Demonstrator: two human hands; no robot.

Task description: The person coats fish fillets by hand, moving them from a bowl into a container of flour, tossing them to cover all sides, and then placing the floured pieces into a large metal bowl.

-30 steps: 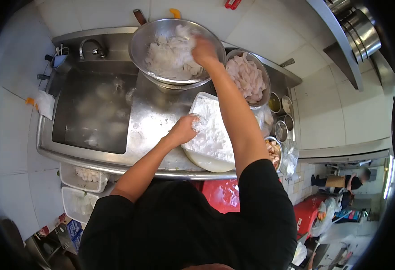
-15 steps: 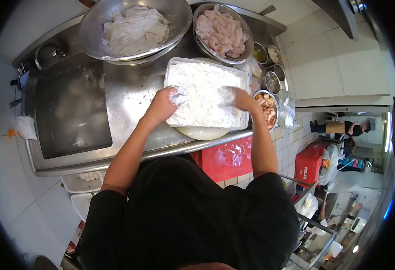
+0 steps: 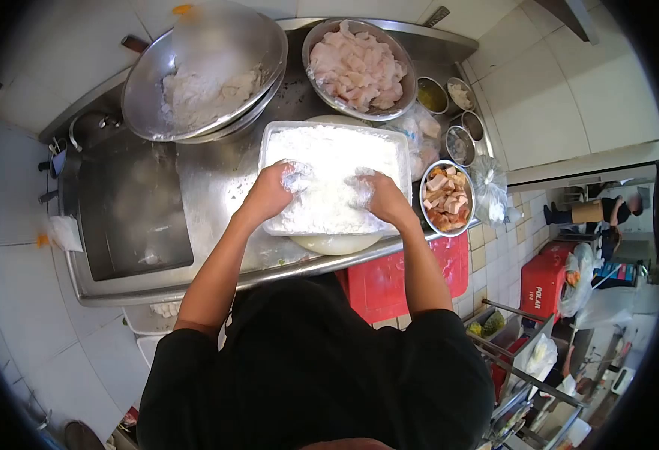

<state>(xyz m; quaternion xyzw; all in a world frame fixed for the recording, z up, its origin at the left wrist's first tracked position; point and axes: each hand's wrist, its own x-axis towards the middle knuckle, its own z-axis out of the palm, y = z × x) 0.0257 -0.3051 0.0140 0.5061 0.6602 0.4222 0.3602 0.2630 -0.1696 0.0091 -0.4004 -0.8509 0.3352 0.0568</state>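
A clear rectangular tub (image 3: 400,161) full of white flour (image 3: 329,146) rests on top of a pale round bowl (image 3: 337,243) at the counter's front. Both of my hands are in the flour, thumbs toward each other. On the tub's left side, my left hand (image 3: 278,191) is curled, its fingers coated white. My right hand (image 3: 380,196) curls in from the right, fingertips pushed into the flour. Anything between the fingers of either hand is covered by flour.
Behind stand a steel bowl (image 3: 138,112) of floured pieces and another bowl of pale raw meat slices (image 3: 359,67). At right are a bowl of diced meat (image 3: 447,199) and small steel containers (image 3: 433,96). A sink (image 3: 134,217) lies left. Another person (image 3: 620,211) stands far right.
My right hand has moved left, farther into the flour and closer to my left hand. The camera view has shifted, showing more of the diced meat bowl.
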